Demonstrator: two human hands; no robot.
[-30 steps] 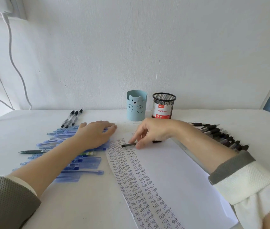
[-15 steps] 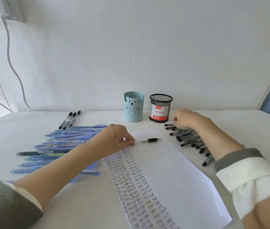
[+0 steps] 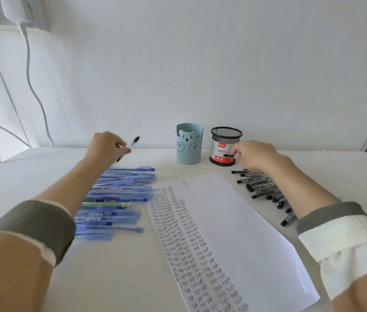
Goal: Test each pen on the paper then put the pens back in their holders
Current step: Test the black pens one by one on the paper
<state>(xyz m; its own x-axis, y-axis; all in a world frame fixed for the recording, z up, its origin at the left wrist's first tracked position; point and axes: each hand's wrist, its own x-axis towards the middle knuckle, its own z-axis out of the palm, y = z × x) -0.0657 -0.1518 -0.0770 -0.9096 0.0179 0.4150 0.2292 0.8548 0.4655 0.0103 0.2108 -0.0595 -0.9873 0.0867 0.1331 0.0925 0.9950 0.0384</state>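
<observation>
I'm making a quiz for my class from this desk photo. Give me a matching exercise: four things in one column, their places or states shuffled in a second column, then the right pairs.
Things:
1. blue pens
2. black pens
3. mesh cup
4. paper

Places or states:
A. stands by the wall, right of the bear cup
B. lie in a heap left of the paper
C. lie in a heap right of the paper
D. partly filled with columns of the word "Test"

Pairs: 1-B, 2-C, 3-A, 4-D

Home desk (image 3: 133, 278); bear pen holder (image 3: 189, 145); wall charger (image 3: 16, 7).
</observation>
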